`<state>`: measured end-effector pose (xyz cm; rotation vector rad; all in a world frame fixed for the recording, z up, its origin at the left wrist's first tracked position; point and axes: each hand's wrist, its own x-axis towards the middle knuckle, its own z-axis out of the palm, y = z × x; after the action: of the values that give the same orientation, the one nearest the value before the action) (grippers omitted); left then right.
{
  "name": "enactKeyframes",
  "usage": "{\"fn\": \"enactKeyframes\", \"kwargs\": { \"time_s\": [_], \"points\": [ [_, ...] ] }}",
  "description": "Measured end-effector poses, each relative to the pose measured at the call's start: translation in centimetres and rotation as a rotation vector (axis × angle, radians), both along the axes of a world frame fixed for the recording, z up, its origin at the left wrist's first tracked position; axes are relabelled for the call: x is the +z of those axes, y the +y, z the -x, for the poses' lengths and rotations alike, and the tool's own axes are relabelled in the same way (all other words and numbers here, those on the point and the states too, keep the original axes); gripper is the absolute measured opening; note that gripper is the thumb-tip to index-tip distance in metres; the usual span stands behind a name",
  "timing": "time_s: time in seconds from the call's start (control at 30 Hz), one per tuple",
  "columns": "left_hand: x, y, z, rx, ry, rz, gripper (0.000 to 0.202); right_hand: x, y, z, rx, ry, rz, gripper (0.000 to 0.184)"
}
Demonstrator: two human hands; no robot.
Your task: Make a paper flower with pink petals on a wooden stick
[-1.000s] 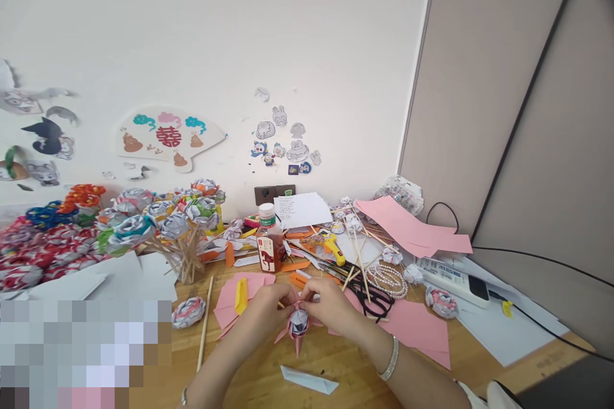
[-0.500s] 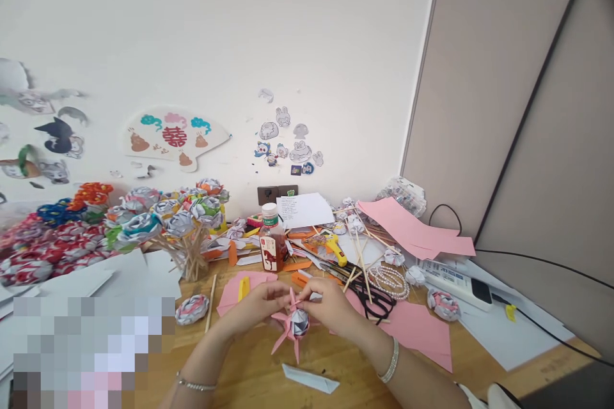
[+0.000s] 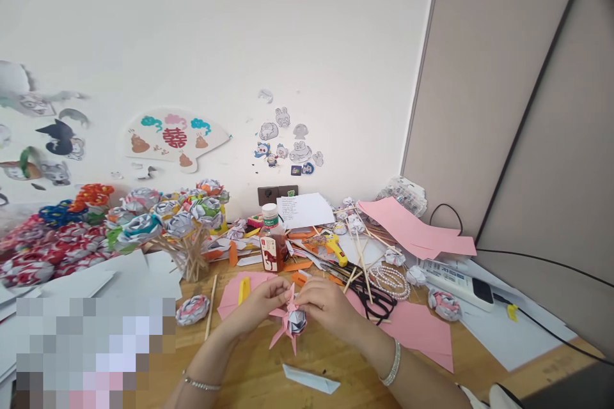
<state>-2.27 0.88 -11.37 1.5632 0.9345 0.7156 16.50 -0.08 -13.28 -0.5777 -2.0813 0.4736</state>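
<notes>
Between my hands is a paper flower [image 3: 296,321] with a white and dark folded centre and pointed pink petals spreading around it. My left hand [image 3: 270,299] pinches a pink petal at the flower's upper left. On the other side, my right hand [image 3: 323,302] grips the flower's upper edge with bent fingers; some fingertips are hidden behind the paper. A folded pale paper strip [image 3: 311,378] lies on the table just below the flower. Pink paper [image 3: 244,291] with a yellow piece on it lies beyond my left hand.
A drink bottle [image 3: 272,239] stands behind my hands. Black-handled scissors [image 3: 377,300], a yellow glue gun [image 3: 336,248] and a bead string [image 3: 389,282] lie to the right. Paper flowers on sticks [image 3: 182,230] crowd the left, and a power strip [image 3: 455,284] sits at right.
The paper flower has tilted and shifted slightly left and up. My right hand has moved a little left, its fingers now closer over the upper petals. My left hand keeps its pinch.
</notes>
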Motion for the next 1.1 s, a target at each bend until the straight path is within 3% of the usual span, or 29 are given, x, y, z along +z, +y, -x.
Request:
{"fn": "enactKeyframes", "kwargs": {
  "time_s": [0.1,0.4,0.63,0.7,0.87,1.1],
  "points": [
    [0.1,0.0,-0.1,0.003,0.001,0.009,0.042,0.1,0.0,-0.2,0.028,-0.053,-0.067,0.023],
    [0.4,-0.4,-0.6,0.055,-0.003,-0.065,0.042,1.2,-0.9,0.2,-0.064,-0.129,-0.049,0.028],
    [0.9,-0.6,-0.9,0.066,0.018,-0.118,0.042,0.3,-0.6,0.4,-0.061,-0.12,-0.2,0.03],
    [0.9,-0.7,-0.9,0.067,0.026,-0.117,0.041,0.3,-0.6,0.4,-0.075,-0.124,-0.169,0.03],
    [0.8,-0.7,-1.0,0.109,0.068,-0.138,0.039,0.5,-0.9,0.7,-0.174,-0.109,0.075,0.036],
    [0.8,-0.6,-1.1,0.107,0.04,-0.178,0.04,0.8,-1.3,0.9,-0.201,-0.106,-0.055,0.039]
  ]
}}
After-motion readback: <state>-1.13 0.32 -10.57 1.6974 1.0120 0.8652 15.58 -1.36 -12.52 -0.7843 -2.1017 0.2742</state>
